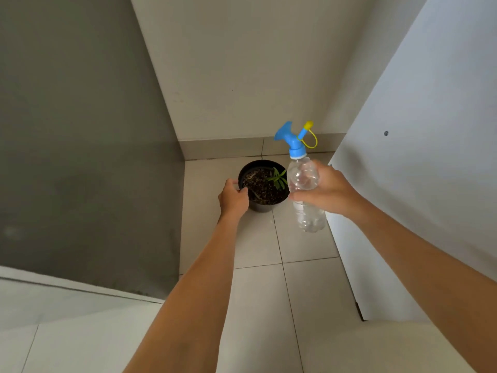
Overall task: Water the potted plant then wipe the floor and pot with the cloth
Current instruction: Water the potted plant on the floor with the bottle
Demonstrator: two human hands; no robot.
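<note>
A black pot stands on the tiled floor in the corner, filled with dark soil and a small green plant near its right rim. My left hand grips the pot's left rim. My right hand holds a clear plastic bottle upright, just right of the pot and above the floor. The bottle carries a blue sprinkler head with a yellow cap. A little water shows at the bottle's bottom. No cloth is in view.
A grey wall closes the left side and a white wall the back. A white panel runs along the right. Pale floor tiles stretch toward me between them.
</note>
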